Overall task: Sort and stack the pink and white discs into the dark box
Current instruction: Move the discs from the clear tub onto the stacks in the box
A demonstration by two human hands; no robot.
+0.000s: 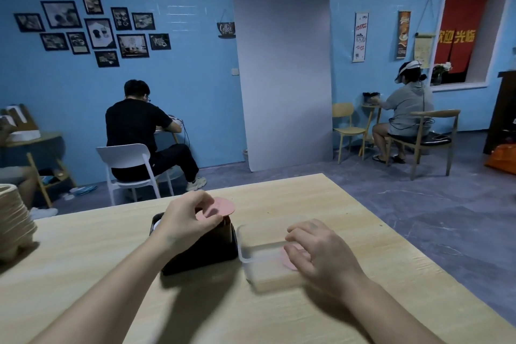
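Two hands work over the table (279,198), lower centre of frame. The left hand (192,220) pinches a pink disc (222,207) by its near edge, thumb and fingers closed on it. The disc is held roughly flat just above the far end of the dark box (203,251). The box sits on the table under that hand, which hides most of its opening. A clear plastic container (244,257) stands just beside the box on its right. The right hand (321,253) reaches into it, fingers bent and slightly spread over a second pink disc (290,262) on the container floor. The hand covers most of that disc. Motion blur here: cannot tell whether the fingers grip it or only touch. A stack of pale trays (14,218) sits at the left edge of the frame. Behind, at middle left, a person in black (134,131) sits on a white chair (125,159); at right, a person in grey (407,109) is seated. A grey panel (284,72) leans on the blue wall, upper centre. Legible writing: a hanging sign (226,28) reads "Coffee", a white banner (360,36) reads "COFFEE", and a red curtain (458,36) at upper right has yellow characters 迎光临, the first character cut off.
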